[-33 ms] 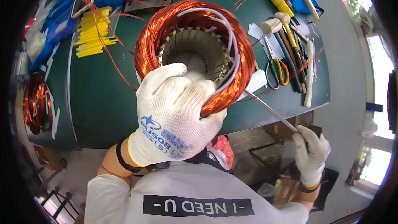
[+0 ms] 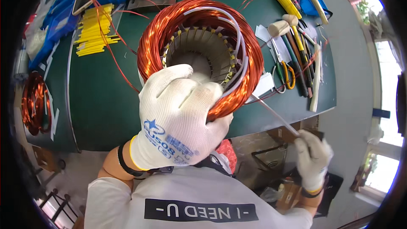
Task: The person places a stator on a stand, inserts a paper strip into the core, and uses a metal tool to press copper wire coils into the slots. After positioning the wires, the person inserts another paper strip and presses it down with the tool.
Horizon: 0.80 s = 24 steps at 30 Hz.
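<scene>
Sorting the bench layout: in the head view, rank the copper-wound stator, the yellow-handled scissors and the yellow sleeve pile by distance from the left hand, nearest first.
1. Copper-wound stator, under the left hand, touching.
2. Yellow sleeve pile, upper left on the mat.
3. Yellow-handled scissors, to the right, only slightly farther.

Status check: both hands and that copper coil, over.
Left hand in white glove clamped on near rim of round copper-wound stator. Right hand pulling thin white strip out taut from winding. Hand tools lie right, apart.

Green-topped workbench [image 2: 106, 101] on a pale grey floor [image 2: 352, 72] — bright daylit windows [image 2: 392, 80] at right
</scene>
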### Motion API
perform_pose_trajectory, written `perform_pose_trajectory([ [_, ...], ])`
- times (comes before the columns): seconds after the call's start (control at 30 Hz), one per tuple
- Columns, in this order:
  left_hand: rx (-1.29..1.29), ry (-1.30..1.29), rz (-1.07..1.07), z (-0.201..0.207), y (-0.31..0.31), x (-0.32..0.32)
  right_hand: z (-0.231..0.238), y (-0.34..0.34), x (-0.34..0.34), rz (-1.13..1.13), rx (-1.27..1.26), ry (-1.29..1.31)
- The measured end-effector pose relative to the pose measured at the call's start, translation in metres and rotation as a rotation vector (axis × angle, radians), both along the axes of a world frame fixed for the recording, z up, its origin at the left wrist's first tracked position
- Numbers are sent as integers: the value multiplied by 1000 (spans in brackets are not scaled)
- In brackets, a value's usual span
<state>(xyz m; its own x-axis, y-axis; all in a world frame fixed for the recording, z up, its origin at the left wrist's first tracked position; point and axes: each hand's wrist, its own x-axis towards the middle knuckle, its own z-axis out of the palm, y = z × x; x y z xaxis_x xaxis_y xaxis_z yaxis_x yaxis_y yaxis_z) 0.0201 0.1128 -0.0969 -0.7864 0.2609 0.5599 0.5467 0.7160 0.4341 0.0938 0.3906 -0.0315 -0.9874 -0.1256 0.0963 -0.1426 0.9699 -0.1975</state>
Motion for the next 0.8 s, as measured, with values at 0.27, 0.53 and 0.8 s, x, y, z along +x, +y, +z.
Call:
perform_pose_trajectory([
  [0.27, 169, 40, -17, -9, -1, -7, -78, 22, -42, 42, -405, -105],
  [0.53, 110, -46, -126, 2, -20, -11, -107, 30, -48, 79, -681, -219],
  [0.8, -68, 271, -367, 0, -45, -24, -52, 65, 34, -213, -379, -30],
])
